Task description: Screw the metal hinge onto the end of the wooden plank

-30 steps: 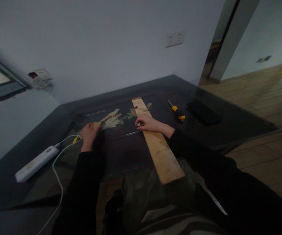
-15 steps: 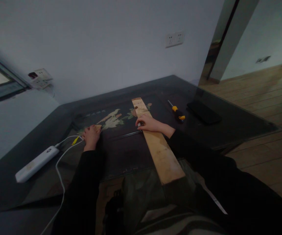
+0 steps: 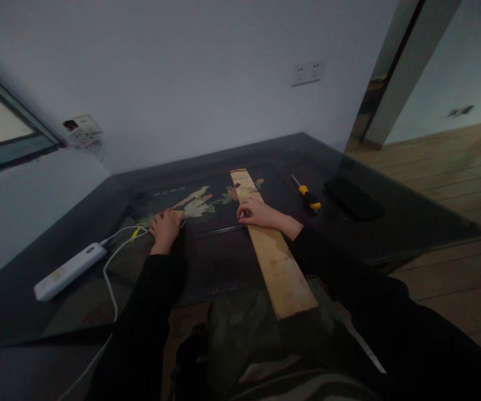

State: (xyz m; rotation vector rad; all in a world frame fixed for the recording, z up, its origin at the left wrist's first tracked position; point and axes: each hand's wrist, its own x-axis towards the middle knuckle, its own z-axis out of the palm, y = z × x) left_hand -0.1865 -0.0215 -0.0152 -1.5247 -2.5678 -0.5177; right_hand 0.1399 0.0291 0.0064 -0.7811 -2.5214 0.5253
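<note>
A long wooden board (image 3: 282, 267) reaches from my lap over the table's near edge, its far end lying on the dark tabletop. My right hand (image 3: 261, 214) rests across its middle, thumb and fingers pinched around a small, partly shiny thing too hidden to name. Over to the left, my left hand (image 3: 164, 229) is closed over a small wooden piece (image 3: 177, 215), whose corner shows past the fingers. Something thin and metallic pokes out beside that hand.
A yellow-and-black screwdriver (image 3: 308, 199) and a black flat case or phone (image 3: 354, 199) lie on the right. At left lies a white power strip or power bank (image 3: 70, 271) with a white cable (image 3: 110, 284). The dark table (image 3: 219, 262) stands against a wall with sockets (image 3: 307, 73).
The view has turned slightly, so everything sits a bit further right. Both hands stay in nearly the same places, with the right fingers shifted slightly around the small thing.
</note>
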